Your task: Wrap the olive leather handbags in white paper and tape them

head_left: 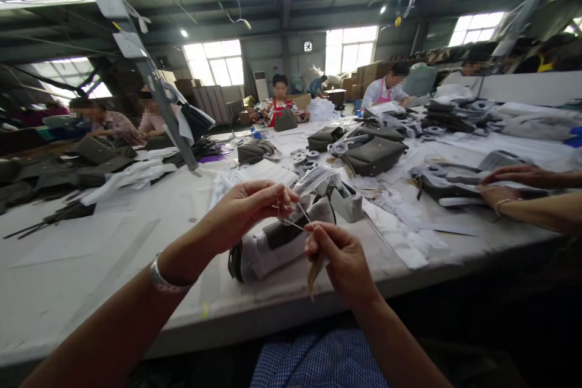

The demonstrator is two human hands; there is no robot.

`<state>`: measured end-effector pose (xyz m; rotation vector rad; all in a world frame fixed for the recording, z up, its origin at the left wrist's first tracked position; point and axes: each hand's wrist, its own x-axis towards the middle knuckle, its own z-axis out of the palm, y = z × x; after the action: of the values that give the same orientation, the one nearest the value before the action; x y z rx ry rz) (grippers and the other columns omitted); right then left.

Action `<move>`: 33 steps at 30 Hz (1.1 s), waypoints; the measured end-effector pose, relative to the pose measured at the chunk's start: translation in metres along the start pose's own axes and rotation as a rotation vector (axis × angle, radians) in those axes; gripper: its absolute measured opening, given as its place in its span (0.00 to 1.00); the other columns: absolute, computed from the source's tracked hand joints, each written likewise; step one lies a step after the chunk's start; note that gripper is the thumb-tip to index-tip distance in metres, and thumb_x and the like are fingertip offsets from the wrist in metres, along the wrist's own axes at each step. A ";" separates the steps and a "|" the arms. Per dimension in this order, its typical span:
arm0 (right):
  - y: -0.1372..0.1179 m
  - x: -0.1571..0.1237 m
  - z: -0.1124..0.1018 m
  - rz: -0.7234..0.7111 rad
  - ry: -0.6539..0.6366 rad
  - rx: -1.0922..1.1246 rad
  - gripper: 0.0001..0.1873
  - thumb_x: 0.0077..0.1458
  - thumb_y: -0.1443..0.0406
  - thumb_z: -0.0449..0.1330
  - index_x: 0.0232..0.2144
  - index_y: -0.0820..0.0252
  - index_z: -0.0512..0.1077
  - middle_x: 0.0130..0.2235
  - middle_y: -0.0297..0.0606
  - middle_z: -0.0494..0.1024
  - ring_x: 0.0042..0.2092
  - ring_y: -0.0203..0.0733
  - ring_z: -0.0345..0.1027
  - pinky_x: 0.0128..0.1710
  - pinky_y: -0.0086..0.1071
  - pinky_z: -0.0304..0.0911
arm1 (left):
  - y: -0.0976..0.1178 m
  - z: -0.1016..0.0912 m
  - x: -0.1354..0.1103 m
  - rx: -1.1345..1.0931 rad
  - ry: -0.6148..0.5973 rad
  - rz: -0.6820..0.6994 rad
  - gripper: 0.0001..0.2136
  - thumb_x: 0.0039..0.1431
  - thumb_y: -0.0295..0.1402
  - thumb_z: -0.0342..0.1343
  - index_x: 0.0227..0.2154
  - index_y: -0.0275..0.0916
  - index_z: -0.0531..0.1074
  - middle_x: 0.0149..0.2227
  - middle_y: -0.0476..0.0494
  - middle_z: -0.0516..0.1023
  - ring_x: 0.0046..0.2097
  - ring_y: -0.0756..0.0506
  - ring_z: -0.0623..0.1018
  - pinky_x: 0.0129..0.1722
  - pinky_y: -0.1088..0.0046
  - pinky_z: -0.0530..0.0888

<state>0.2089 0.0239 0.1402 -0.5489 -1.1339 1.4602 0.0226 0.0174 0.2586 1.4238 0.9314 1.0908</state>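
Observation:
My left hand (248, 209) and my right hand (339, 257) are raised just above the near table edge, both pinched on a thin pale strand or cord (297, 218) stretched between them. A tan tassel-like strip (313, 276) hangs down from my right hand. Right behind my hands lies an olive-green handbag wrapped in white paper (273, 245) on the white table (91, 254). A silver bracelet (166, 279) circles my left wrist.
A co-worker's two hands (509, 185) rest on a dark bag part at the right. More olive bags (373, 154), white paper sheets and tape rolls (302, 160) crowd the table's middle and far end. Dark bag panels (68, 173) pile at the left. Several people sit at the far side.

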 end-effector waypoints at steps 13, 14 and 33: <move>0.067 0.036 0.036 0.213 -0.005 -0.366 0.19 0.53 0.52 0.62 0.33 0.64 0.76 0.16 0.28 0.66 0.17 0.30 0.52 0.17 0.26 0.46 | -0.074 -0.108 0.002 0.391 -0.050 -0.193 0.19 0.55 0.45 0.63 0.44 0.37 0.79 0.40 0.41 0.80 0.42 0.42 0.76 0.39 0.71 0.71; 0.069 0.039 0.040 0.212 0.010 -0.359 0.20 0.52 0.51 0.63 0.33 0.64 0.77 0.16 0.28 0.67 0.17 0.30 0.53 0.17 0.26 0.46 | -0.077 -0.110 0.004 0.375 -0.123 -0.213 0.19 0.55 0.44 0.63 0.45 0.37 0.79 0.40 0.41 0.80 0.42 0.41 0.76 0.40 0.70 0.71; 0.065 0.024 0.046 0.310 -0.035 -0.014 0.28 0.49 0.47 0.68 0.44 0.61 0.70 0.25 0.28 0.71 0.21 0.28 0.56 0.20 0.23 0.49 | -0.085 -0.134 -0.013 0.155 0.006 -0.210 0.14 0.59 0.44 0.60 0.34 0.37 0.77 0.37 0.42 0.79 0.39 0.46 0.76 0.43 0.71 0.72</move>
<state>0.1333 0.0384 0.1097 -0.7365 -1.1218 1.7337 -0.1078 0.0531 0.1753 1.4120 1.1626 0.8826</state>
